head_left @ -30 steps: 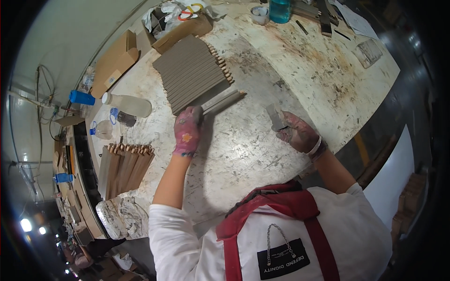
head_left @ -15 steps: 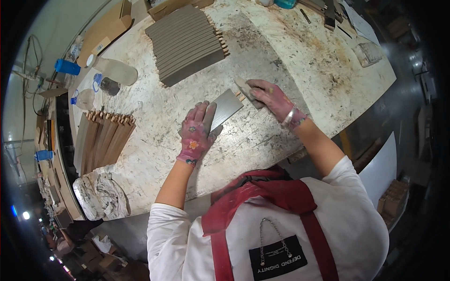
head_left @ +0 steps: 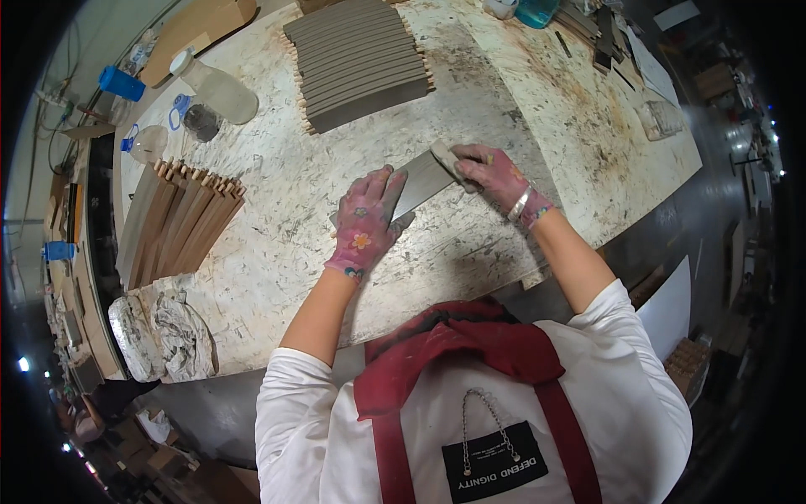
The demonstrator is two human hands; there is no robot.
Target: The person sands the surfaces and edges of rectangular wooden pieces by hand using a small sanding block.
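A short grey board [head_left: 426, 182] lies slantwise on the worn white tabletop. My left hand [head_left: 363, 220], in a pink flowered glove, spans it, fingers over the far side and thumb by the near edge. Also gloved, my right hand [head_left: 494, 178] is closed round a pale grey sanding pad [head_left: 445, 156], which rests across the board's right end and hides it. Beyond my hands, a row of similar grey boards [head_left: 361, 71] stands packed together, wooden pegs sticking out at their ends. More pegged boards [head_left: 180, 223], brown-sided, lean together at the left.
Back left are a large cloudy bottle [head_left: 220, 91], a small dark jar [head_left: 200, 123], a clear bottle with a blue cap [head_left: 149, 143] and a blue cup [head_left: 122, 84]. A crumpled cloth [head_left: 180, 340] lies at the left front corner. A wrapped block [head_left: 660, 120] sits near the right edge.
My right hand has brought the pad from beyond the board's right end onto it, covering the pegs there. My left hand still holds the board. The whole view has shifted slightly.
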